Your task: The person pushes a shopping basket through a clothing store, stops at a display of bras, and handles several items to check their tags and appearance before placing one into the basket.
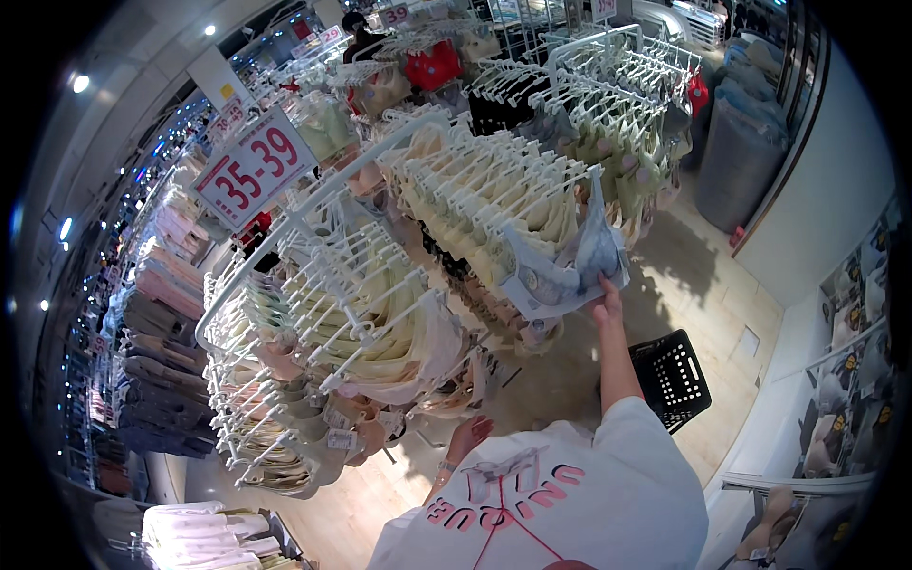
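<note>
A pale blue bra [598,249] hangs on a hanger at the front end of a rack row of cream bras [484,190]. My right hand [606,302] pinches its lower edge, with the thumb on the near side. Lower and to the left, my left hand [469,437] holds nothing, its fingers loosely stretched and a bracelet at the wrist. It is nearest to a second row of pale yellow and pink bras [399,332], apart from them. Beside my right forearm is a black shopping basket [673,382]; what carries it is hidden.
White metal rails [285,228] carry the hangers, with a price sign [255,169] above. More bra racks [627,104] stand farther back. Large wrapped grey bundles [743,142] stand by the right wall. Folded-looking garments [204,537] lie at lower left; wall displays [836,418] line the right.
</note>
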`<act>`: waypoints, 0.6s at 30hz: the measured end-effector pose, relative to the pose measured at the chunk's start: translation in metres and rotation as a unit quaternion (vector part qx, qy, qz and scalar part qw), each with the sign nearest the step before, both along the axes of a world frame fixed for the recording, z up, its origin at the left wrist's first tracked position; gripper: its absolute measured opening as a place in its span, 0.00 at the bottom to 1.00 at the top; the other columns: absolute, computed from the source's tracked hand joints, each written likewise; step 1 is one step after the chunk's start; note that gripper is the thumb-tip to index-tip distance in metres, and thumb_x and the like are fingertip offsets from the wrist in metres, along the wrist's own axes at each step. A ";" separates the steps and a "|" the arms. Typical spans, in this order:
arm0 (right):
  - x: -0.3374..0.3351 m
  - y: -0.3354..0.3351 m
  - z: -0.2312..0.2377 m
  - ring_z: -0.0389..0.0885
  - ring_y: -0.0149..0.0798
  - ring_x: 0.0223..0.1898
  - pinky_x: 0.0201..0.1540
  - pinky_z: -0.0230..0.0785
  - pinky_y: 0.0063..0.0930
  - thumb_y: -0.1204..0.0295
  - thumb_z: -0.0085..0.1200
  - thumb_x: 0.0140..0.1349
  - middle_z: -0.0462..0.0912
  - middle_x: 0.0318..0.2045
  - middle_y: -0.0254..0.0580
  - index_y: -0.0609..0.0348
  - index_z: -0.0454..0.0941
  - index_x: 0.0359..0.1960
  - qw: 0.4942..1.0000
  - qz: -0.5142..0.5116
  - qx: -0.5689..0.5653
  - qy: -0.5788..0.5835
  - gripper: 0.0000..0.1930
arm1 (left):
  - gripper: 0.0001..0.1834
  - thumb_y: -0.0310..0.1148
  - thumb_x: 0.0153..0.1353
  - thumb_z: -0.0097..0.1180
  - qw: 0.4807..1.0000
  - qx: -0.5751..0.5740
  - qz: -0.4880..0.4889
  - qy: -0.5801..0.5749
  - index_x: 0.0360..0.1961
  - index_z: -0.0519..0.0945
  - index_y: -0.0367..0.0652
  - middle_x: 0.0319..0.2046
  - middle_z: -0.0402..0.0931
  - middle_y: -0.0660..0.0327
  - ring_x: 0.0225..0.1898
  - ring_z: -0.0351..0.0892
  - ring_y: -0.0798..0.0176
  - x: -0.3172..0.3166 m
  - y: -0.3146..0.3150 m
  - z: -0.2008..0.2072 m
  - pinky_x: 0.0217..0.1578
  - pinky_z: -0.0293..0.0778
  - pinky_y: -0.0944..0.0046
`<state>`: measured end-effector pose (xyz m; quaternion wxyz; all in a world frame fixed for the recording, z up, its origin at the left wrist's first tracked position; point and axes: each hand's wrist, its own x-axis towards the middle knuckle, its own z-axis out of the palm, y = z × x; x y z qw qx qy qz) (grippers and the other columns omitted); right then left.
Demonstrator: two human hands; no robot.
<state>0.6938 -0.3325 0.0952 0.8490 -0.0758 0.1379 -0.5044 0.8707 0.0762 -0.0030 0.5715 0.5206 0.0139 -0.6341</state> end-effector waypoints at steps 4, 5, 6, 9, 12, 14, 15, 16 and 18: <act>-0.004 -0.007 -0.005 0.74 0.45 0.48 0.55 0.64 0.44 0.76 0.48 0.55 0.76 0.45 0.44 0.61 0.69 0.48 0.999 -0.014 0.040 -0.003 0.17 | 0.21 0.43 0.65 0.39 1.000 0.009 0.000 -0.004 0.51 0.68 0.40 0.47 0.75 0.58 0.47 0.75 0.64 -0.002 -0.001 0.002 0.46 0.68 0.67; -0.004 -0.010 -0.007 0.75 0.45 0.47 0.54 0.66 0.43 0.77 0.47 0.55 0.76 0.45 0.46 0.64 0.69 0.47 0.998 -0.025 0.054 -0.003 0.17 | 0.21 0.43 0.65 0.39 1.000 0.007 0.001 0.000 0.51 0.68 0.39 0.47 0.74 0.57 0.47 0.75 0.63 -0.001 0.000 0.001 0.46 0.69 0.67; -0.002 -0.014 -0.008 0.75 0.45 0.47 0.54 0.66 0.43 0.77 0.47 0.55 0.76 0.45 0.46 0.64 0.69 0.47 0.998 -0.026 0.055 -0.003 0.17 | 0.21 0.42 0.65 0.39 1.000 0.005 0.003 0.003 0.51 0.68 0.39 0.47 0.74 0.56 0.47 0.74 0.62 -0.001 0.001 -0.001 0.46 0.69 0.67; 0.006 -0.022 -0.005 0.77 0.45 0.44 0.51 0.69 0.42 0.79 0.44 0.53 0.77 0.42 0.48 0.68 0.69 0.45 0.996 -0.046 0.077 -0.014 0.15 | 0.19 0.39 0.63 0.43 0.999 -0.006 0.034 0.018 0.49 0.70 0.37 0.45 0.74 0.53 0.48 0.73 0.57 -0.001 0.002 -0.001 0.49 0.69 0.61; 0.015 -0.027 -0.003 0.77 0.46 0.42 0.51 0.70 0.41 0.80 0.43 0.51 0.77 0.40 0.48 0.68 0.70 0.41 0.996 -0.049 0.067 -0.024 0.14 | 0.18 0.38 0.62 0.43 0.999 -0.002 0.048 0.018 0.48 0.70 0.37 0.44 0.75 0.53 0.48 0.73 0.56 -0.002 0.002 0.003 0.49 0.69 0.61; 0.014 -0.034 -0.010 0.77 0.45 0.42 0.51 0.69 0.41 0.80 0.43 0.50 0.77 0.39 0.47 0.67 0.70 0.39 0.998 -0.034 0.054 -0.024 0.13 | 0.20 0.40 0.64 0.40 0.999 -0.001 0.038 0.016 0.50 0.69 0.36 0.46 0.74 0.53 0.48 0.74 0.57 -0.001 0.001 -0.001 0.48 0.69 0.63; 0.014 -0.036 -0.013 0.77 0.45 0.42 0.51 0.69 0.41 0.80 0.43 0.50 0.77 0.39 0.47 0.67 0.70 0.39 0.998 -0.036 0.054 -0.024 0.13 | 0.21 0.41 0.65 0.38 0.999 0.001 0.029 0.014 0.52 0.67 0.36 0.48 0.73 0.53 0.48 0.74 0.59 -0.001 0.000 -0.002 0.48 0.69 0.65; 0.015 -0.037 -0.015 0.77 0.45 0.42 0.51 0.69 0.40 0.80 0.44 0.50 0.77 0.39 0.46 0.66 0.71 0.39 0.997 -0.052 0.062 0.001 0.13 | 0.21 0.41 0.65 0.38 0.999 0.001 0.030 0.016 0.52 0.67 0.36 0.48 0.73 0.53 0.48 0.74 0.59 -0.003 -0.001 -0.002 0.48 0.69 0.65; 0.012 -0.038 -0.019 0.76 0.44 0.42 0.52 0.68 0.40 0.80 0.45 0.49 0.77 0.38 0.46 0.65 0.71 0.38 0.995 -0.069 0.069 0.027 0.13 | 0.21 0.41 0.65 0.38 1.000 0.013 0.023 -0.005 0.52 0.67 0.37 0.48 0.74 0.54 0.47 0.75 0.59 -0.006 -0.003 -0.002 0.47 0.70 0.66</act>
